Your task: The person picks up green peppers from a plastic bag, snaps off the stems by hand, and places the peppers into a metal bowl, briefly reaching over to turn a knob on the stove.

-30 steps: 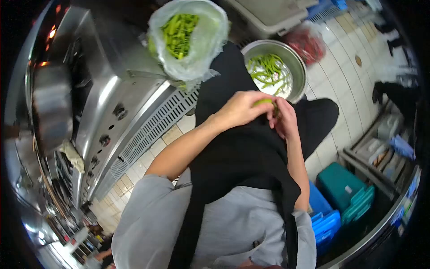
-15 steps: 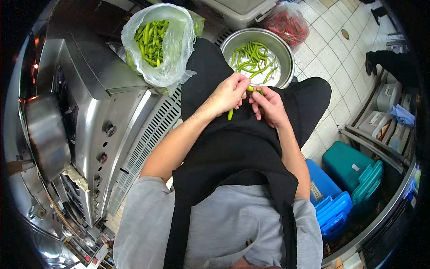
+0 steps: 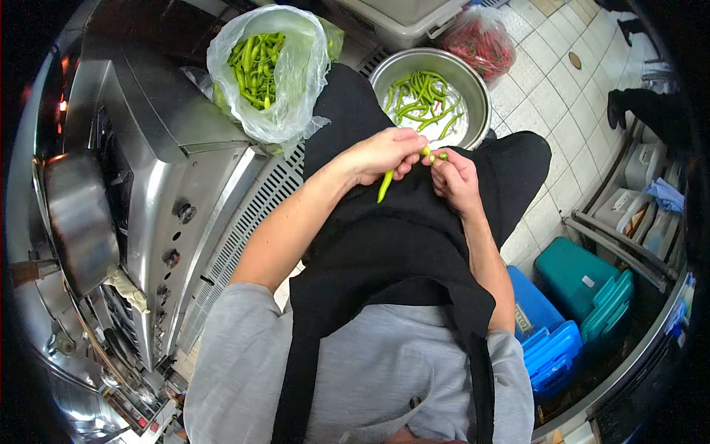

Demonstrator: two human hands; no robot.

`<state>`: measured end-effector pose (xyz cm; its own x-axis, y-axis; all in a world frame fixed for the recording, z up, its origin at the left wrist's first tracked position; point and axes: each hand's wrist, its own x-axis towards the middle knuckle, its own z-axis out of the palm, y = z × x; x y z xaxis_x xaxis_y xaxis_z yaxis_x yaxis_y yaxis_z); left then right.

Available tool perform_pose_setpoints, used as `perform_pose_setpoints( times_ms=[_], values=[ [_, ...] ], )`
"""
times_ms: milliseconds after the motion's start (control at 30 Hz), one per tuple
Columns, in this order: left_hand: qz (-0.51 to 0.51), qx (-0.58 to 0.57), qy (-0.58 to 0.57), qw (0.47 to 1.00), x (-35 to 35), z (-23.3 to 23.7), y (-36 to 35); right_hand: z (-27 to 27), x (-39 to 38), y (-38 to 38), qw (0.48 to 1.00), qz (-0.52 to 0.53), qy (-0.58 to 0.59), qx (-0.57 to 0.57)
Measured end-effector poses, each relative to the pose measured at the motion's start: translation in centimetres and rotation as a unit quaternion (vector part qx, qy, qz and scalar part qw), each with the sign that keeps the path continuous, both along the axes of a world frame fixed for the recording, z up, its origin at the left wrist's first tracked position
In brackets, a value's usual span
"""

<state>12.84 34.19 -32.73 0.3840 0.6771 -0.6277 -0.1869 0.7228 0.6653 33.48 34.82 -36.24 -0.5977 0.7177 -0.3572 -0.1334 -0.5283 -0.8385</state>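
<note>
A long green chili pepper (image 3: pixel 385 186) is in my left hand (image 3: pixel 383 154), its tip hanging below the fingers and its other end showing at the fingertips. My right hand (image 3: pixel 456 180) is closed in a pinch on a small green pepper stem (image 3: pixel 443 156), just to the right of that end. A narrow gap seems to part the stem from the pepper. Beyond my hands, a round metal pot (image 3: pixel 482 111) holds several green peppers (image 3: pixel 421 92). To the left, an open clear plastic bag (image 3: pixel 302 81) is filled with more green peppers (image 3: pixel 257 70).
A stainless stove (image 3: pixel 159 192) with pans stands at the left. A bag of red peppers (image 3: pixel 481 44) sits behind the pot. Blue (image 3: pixel 540 325) and teal (image 3: pixel 577 270) bins are at the right. Someone's dark-clothed leg (image 3: pixel 647 111) shows at the upper right.
My right hand has turned and drawn slightly away, and the stem now appears apart from the pepper. My left hand still grips the pepper. The whole view has shifted a little.
</note>
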Motion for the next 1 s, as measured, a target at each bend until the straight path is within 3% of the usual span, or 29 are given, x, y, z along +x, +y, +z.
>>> perform_pose_setpoints(
  times_ms=[33, 100, 133, 167, 200, 233, 300, 367, 433, 467, 500, 533, 567, 633, 667, 767, 833, 867, 933, 967, 1000],
  values=[
    [0.004, 0.002, 0.001, 1.0, 0.0, -0.1, 0.4, 0.2, -0.2, 0.1, 0.999, -0.01, 0.026, -0.016],
    [0.205, -0.019, -0.032, 0.978, 0.8, -0.8, 1.8, 0.7, -0.5, 0.0, 0.999, -0.013, 0.021, -0.032],
    [0.274, 0.024, -0.014, 0.961, 1.2, -1.6, 2.5, 0.8, -0.9, -0.1, 0.999, -0.017, 0.015, -0.049],
    [0.304, 0.054, 0.057, 0.95, 1.7, -1.6, 3.2, 0.9, -1.3, -0.2, 0.997, -0.045, -0.005, -0.064],
    [0.283, 0.165, 0.229, 0.917, 1.1, -2.4, 3.8, 0.9, -1.2, -0.1, 0.997, -0.045, -0.003, -0.07],
    [0.248, 0.267, 0.391, 0.845, 0.4, -3.2, 4.2, 0.8, -1.0, 0.2, 0.996, -0.045, -0.002, -0.074],
    [0.291, 0.422, 0.469, 0.719, -2.6, 0.5, 3.8, 1.0, -0.7, 0.3, 0.995, -0.052, 0.004, -0.084],
    [0.391, 0.424, 0.435, 0.692, -6.5, 3.2, 3.2, 1.1, -0.8, 0.3, 0.995, -0.052, 0.009, -0.084],
    [0.426, 0.425, 0.553, 0.577, -13.0, 1.6, 3.0, 1.3, -1.0, 0.4, 0.995, -0.046, 0.009, -0.09],
    [0.382, 0.373, 0.655, 0.535, -15.6, 1.0, 2.2, 1.3, -1.2, 0.4, 0.995, -0.039, 0.005, -0.091],
    [0.303, 0.286, 0.744, 0.523, -18.3, -0.4, 1.5, 1.4, -1.4, 0.5, 0.995, -0.037, 0.006, -0.091],
    [0.202, 0.135, 0.797, 0.553, -19.3, -0.3, 0.8, 1.5, -1.6, 0.6, 0.996, -0.031, 0.005, -0.082],
    [0.203, 0.135, 0.796, 0.554, -19.8, -0.6, 0.2, 1.6, -1.7, 0.6, 0.997, -0.026, 0.003, -0.076],
    [0.019, -0.008, 0.815, 0.579, -19.8, -1.4, -1.1, 1.4, -1.9, 0.5, 0.997, -0.023, -0.004, -0.073],
    [0.017, -0.005, 0.812, 0.584, -20.1, -2.0, -1.3, 1.3, -1.8, 0.5, 0.997, -0.024, -0.009, -0.068],
    [0.046, 0.092, 0.819, 0.564, -20.2, -2.9, -1.8, 1.3, -1.5, 0.3, 0.997, -0.027, -0.019, -0.069],
    [0.251, 0.178, 0.786, 0.536, -19.7, -2.6, -1.5, 1.1, -1.3, 0.4, 0.997, -0.026, -0.015, -0.065],
    [0.249, 0.179, 0.784, 0.539, -19.0, -1.8, -1.1, 1.1, -1.4, 0.3, 0.997, -0.031, -0.004, -0.072],
    [0.488, 0.406, 0.56, 0.533, -17.3, 0.3, 0.2, 0.9, -1.5, 0.5, 0.996, -0.039, 0.007, -0.076],
    [0.489, 0.405, 0.559, 0.533, -15.6, 2.5, 0.4, 1.0, -1.5, 0.6, 0.996, -0.039, 0.006, -0.076],
    [0.45, 0.414, 0.515, 0.601, -13.3, 5.3, 0.0, 1.0, -1.5, 0.7, 0.996, -0.038, 0.012, -0.082]
  ],
)
